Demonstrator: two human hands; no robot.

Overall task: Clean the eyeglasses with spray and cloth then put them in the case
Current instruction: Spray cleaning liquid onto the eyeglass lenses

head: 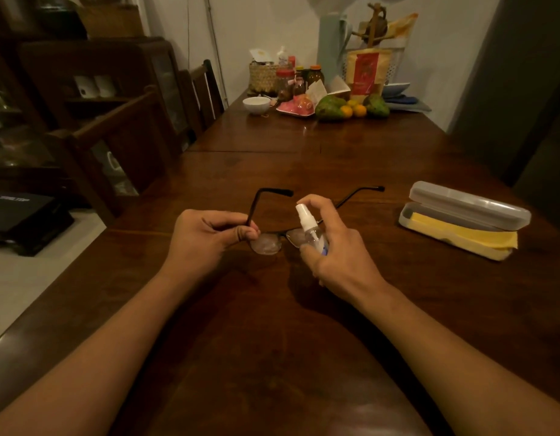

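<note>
From the head view, at the centre of the frame, the left hand (206, 237) is pinching the eyeglasses (266, 242) at one hinge, holding them just above the table (272, 171). The right hand (338, 247) is wrapping round a small spray bottle (308, 226), forefinger resting on its white nozzle. The bottle's lower half is hiding in the fingers, and it is covering part of one lens. At middle right, the case (467, 201) is lying open, a yellow cloth (461, 236) spilling over its front edge.
</note>
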